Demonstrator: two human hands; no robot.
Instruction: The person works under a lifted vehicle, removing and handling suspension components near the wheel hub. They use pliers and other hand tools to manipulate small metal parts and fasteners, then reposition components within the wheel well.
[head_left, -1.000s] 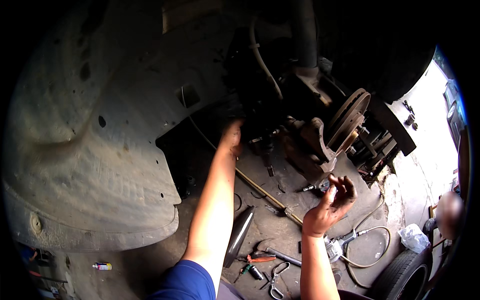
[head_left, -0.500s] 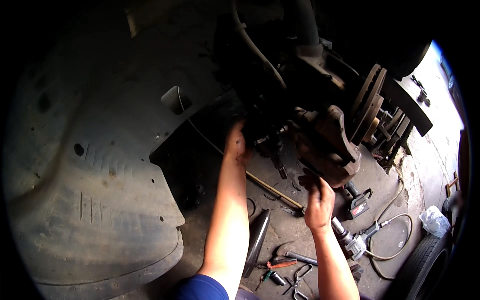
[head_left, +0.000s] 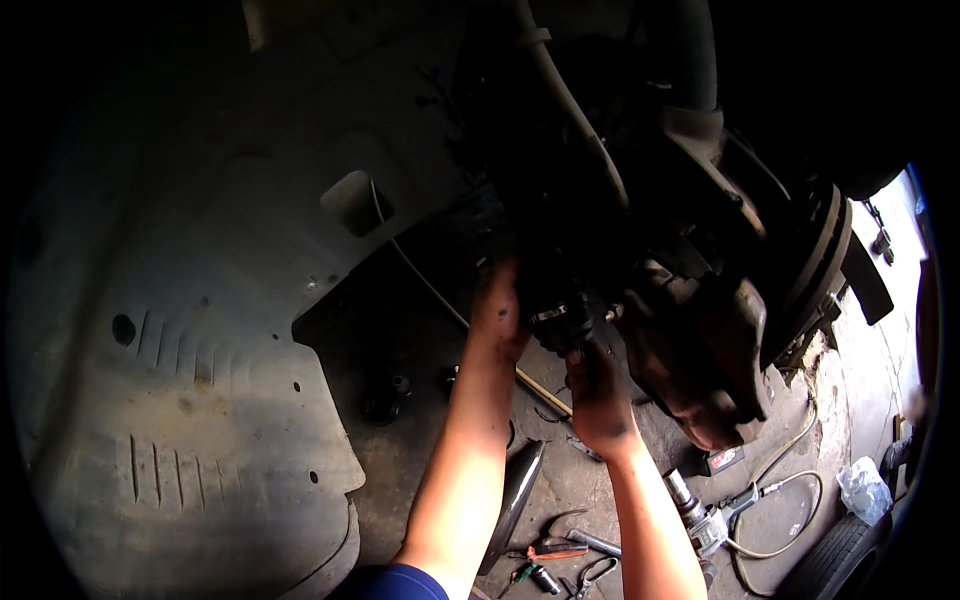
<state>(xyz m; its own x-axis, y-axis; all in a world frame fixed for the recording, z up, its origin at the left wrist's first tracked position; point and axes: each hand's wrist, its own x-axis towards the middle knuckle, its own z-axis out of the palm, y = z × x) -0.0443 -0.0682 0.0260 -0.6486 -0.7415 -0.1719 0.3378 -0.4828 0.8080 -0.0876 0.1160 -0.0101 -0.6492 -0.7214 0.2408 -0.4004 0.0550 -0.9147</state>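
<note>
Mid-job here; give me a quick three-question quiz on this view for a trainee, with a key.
1. Multiple choice. Which part of the picture holds the tyre?
A lower left
B upper left
C lower right

2. True or false? The right grip is down on the tyre.

3. Fill in the blank. The air tool lies on the floor, joined to a curving ____.

Key:
1. C.
2. False: it is up at the dark shaft, its fingertips hard to see in shadow.
3. hose.
</note>
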